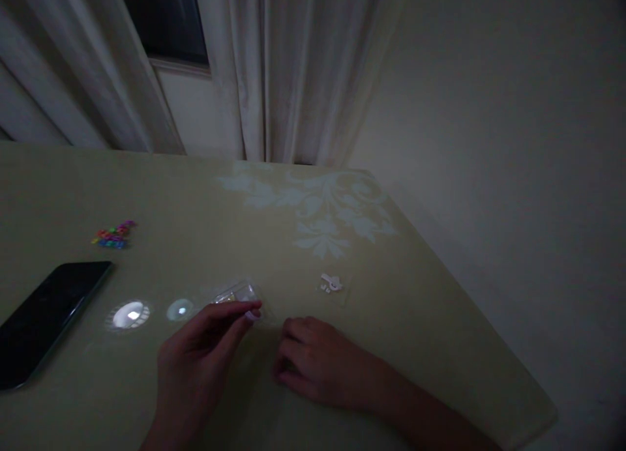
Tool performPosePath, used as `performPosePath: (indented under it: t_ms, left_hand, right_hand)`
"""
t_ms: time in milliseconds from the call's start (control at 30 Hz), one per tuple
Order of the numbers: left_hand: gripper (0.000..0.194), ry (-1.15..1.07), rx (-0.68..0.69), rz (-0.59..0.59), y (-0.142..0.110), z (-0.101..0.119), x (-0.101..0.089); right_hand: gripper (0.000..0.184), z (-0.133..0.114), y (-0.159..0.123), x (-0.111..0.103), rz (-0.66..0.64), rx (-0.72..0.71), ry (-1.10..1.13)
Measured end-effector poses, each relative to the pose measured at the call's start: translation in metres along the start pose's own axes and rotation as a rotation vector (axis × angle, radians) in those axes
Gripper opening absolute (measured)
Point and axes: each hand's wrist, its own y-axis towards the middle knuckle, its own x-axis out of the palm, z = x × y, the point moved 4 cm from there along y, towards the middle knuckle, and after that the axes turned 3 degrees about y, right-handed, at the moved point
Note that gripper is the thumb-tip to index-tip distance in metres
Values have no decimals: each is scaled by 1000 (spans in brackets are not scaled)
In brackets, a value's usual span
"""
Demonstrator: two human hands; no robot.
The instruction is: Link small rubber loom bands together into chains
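My left hand point(195, 356) is raised over the table, thumb and forefinger pinched on a small pale piece point(252, 315), too small to name. Just behind those fingertips lies a clear plastic case point(247, 289), partly covered by the hand. My right hand point(315, 363) rests on the tabletop to the right, fingers curled in; whatever they may hold is hidden. Beyond it, several small white pieces point(333, 282) lie on or beside a thin clear sheet point(342, 296).
A dark phone point(53, 317) lies flat at the left. Behind it is a small heap of colourful bead-like bits point(113, 236). The pale table point(415, 320) has a leaf pattern and a slanting right edge near the wall. Curtains point(293, 73) hang behind.
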Motion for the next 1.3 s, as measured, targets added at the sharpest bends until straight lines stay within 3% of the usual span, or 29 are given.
performPosePath:
  t_ms: [200, 467, 533, 633, 733, 800, 1100, 1300]
  left_hand:
    - [13, -22, 22, 20, 2, 3, 1]
    - [18, -33, 1, 12, 1, -1, 0]
    - [19, -33, -2, -2, 1, -4, -1]
    - [15, -36, 37, -64, 1, -4, 1]
    - [6, -56, 164, -214, 1, 3, 6]
    - [10, -71, 238, -318, -1, 8, 10]
    - [12, -46, 234, -432, -13, 3, 21]
    - [16, -42, 313, -411, -12, 10, 20]
  right_hand:
    - [19, -11, 1, 9, 96, -152, -245]
    - [17, -10, 3, 30, 152, -125, -376]
    - [14, -5, 3, 24, 152, -74, -285]
    - [9, 5, 3, 7, 174, 28, 125]
    - [7, 11, 1, -11, 310, 54, 585]
    - [6, 13, 0, -17, 406, 53, 755]
    - [9, 9, 0, -11, 423, 55, 900]
    - [11, 10, 1, -8, 428, 75, 984]
